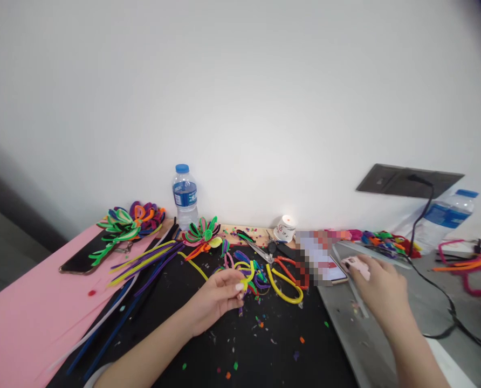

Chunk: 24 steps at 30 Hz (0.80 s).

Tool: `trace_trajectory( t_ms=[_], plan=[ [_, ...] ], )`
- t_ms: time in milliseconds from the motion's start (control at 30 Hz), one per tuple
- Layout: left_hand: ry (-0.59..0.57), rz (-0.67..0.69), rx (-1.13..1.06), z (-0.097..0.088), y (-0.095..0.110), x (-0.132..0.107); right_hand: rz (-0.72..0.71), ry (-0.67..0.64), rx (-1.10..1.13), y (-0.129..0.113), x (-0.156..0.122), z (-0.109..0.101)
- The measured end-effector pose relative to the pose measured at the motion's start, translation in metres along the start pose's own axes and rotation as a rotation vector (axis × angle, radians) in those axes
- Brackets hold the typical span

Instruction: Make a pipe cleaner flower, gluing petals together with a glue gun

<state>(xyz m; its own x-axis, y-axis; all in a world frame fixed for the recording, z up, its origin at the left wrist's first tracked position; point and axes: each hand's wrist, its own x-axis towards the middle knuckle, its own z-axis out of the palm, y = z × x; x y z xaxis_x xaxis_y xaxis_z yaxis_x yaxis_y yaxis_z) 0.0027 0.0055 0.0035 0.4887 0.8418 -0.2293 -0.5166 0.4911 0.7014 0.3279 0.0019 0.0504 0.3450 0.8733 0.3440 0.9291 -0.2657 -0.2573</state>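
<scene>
My left hand [220, 296] is closed in a pinch on a bent yellow pipe cleaner [247, 275], above the black work surface. Just behind it lies a tangle of purple, green and pink pipe cleaner pieces [260, 275]. Scissors [265, 255] with a yellow handle loop and a red one rest to its right. Over the grey surface, my right hand [382, 288] has its fingers closed around a small pink-and-white object [358, 266], partly hidden by the fingers, whose kind I cannot make out. A phone [335, 274], its screen partly blurred, lies just left of that hand.
Pipe cleaner flowers [121, 223] lie on a dark phone [76, 264] at left. Water bottles [185, 196] [446, 218] and a paper cup [284, 228] stand by the wall. Loose pipe cleaners [147, 264] spread leftward. A black cable [434, 288] runs from the wall socket [394, 180].
</scene>
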Motion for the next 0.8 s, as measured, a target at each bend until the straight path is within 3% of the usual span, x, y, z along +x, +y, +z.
trace_trajectory(
  t_ms=[67, 133, 167, 233, 300, 533, 800],
  plan=[
    [-0.035, -0.012, 0.037, 0.001, 0.000, -0.001, -0.085, -0.031, 0.168, -0.039, -0.014, -0.007],
    [-0.068, -0.022, 0.066, 0.001, 0.000, -0.002, -0.222, -0.322, 0.677, -0.078, -0.027, -0.007],
    [-0.079, -0.024, 0.078, 0.001, 0.000, -0.002, -0.255, -0.453, 0.830, -0.095, -0.032, -0.004],
    [-0.087, -0.024, 0.102, 0.001, -0.001, -0.002, -0.255, -0.667, 0.995, -0.120, -0.038, 0.003],
    [-0.088, -0.021, 0.125, 0.000, -0.001, -0.002, -0.251, -0.779, 1.082, -0.134, -0.040, 0.011],
    [-0.034, 0.053, 0.150, 0.000, -0.001, -0.001, -0.166, -0.850, 1.237, -0.134, -0.038, 0.022],
    [0.026, 0.094, 0.106, -0.003, -0.003, 0.003, -0.119, -0.795, 1.370, -0.134, -0.047, 0.035]
  ],
)
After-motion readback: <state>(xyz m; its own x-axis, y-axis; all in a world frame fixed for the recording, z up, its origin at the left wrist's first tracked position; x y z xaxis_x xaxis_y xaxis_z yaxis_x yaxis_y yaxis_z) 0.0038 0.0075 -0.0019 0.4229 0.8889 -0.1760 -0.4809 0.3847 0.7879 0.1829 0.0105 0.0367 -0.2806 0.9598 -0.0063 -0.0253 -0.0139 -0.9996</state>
